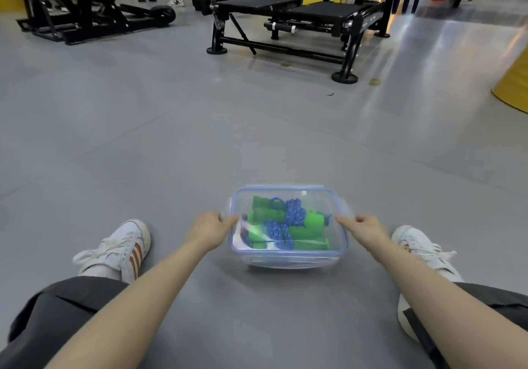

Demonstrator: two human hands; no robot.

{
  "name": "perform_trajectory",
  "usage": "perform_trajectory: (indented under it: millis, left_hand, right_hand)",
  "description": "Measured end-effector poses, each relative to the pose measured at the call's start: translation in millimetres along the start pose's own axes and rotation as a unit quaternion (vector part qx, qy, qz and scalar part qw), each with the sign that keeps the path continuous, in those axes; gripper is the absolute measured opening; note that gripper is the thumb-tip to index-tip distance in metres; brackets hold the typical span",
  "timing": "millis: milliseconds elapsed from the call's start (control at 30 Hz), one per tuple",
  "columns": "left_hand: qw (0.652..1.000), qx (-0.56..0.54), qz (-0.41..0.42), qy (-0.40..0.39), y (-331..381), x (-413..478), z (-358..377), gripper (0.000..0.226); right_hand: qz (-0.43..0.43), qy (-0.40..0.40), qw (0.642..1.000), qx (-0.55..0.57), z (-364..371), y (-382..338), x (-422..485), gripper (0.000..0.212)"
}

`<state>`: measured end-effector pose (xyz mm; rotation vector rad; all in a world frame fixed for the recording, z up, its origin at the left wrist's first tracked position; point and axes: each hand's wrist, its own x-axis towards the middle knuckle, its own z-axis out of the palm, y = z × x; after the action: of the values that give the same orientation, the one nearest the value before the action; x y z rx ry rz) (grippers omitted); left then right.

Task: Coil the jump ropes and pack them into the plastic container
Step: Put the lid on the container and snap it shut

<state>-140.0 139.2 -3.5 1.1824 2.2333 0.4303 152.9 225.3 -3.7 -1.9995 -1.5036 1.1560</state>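
arms [148, 288]: bare | shorts [57, 308]: dark grey | sneakers [120, 250]: white, orange stripes

Blur smeared the green-handled jump ropes [294, 211] inside the plastic container [288, 253], leaving their number unclear. Whether the left hand [210, 230] and right hand [364, 227] pinched or merely pressed its sides could not be told. The top edge cropped the black gym machines [285, 20] behind.
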Motion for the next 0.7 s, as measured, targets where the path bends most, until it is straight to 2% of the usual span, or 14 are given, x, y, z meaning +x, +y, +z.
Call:
perform_trajectory:
  millis: [67, 133, 200, 333, 433, 567, 700]
  left_hand:
    - [0.991, -0.13, -0.025, -0.034, 2.3, 5.3, 11.4, 0.037]
    - [0.965, -0.251, -0.045, -0.061, 5.1, 4.7, 14.7, 0.028]
    - [0.949, -0.298, -0.055, -0.088, 2.2, 5.0, 14.2, 0.022]
    - [0.931, -0.335, -0.083, -0.117, -15.4, 2.4, 17.1, 0.033]
    - [0.92, -0.349, -0.08, -0.157, -21.4, -14.9, 25.1, 0.024]
    - [0.91, -0.353, -0.083, -0.2, -28.9, -30.4, 27.2, 0.021]
    - [0.917, -0.342, -0.089, -0.185, -25.2, -41.6, 29.4, 0.022]
  right_hand:
    - [0.02, -0.026, 0.999, 0.023, 10.7, 4.0, 8.0, 0.034]
    - [0.06, -0.073, 0.988, 0.121, 18.0, 6.8, 11.2, 0.042]
    - [0.078, -0.088, 0.978, 0.171, 21.4, 8.9, 11.6, 0.043]
    - [0.064, -0.082, 0.975, 0.195, 22.9, 14.3, 6.5, 0.046]
    - [0.054, -0.074, 0.969, 0.231, 22.4, 28.1, -10.4, 0.058]
    - [0.053, -0.062, 0.958, 0.276, 20.6, 40.5, -39.6, 0.052]
    - [0.016, -0.054, 0.973, 0.222, 25.1, 35.0, -50.3, 0.044]
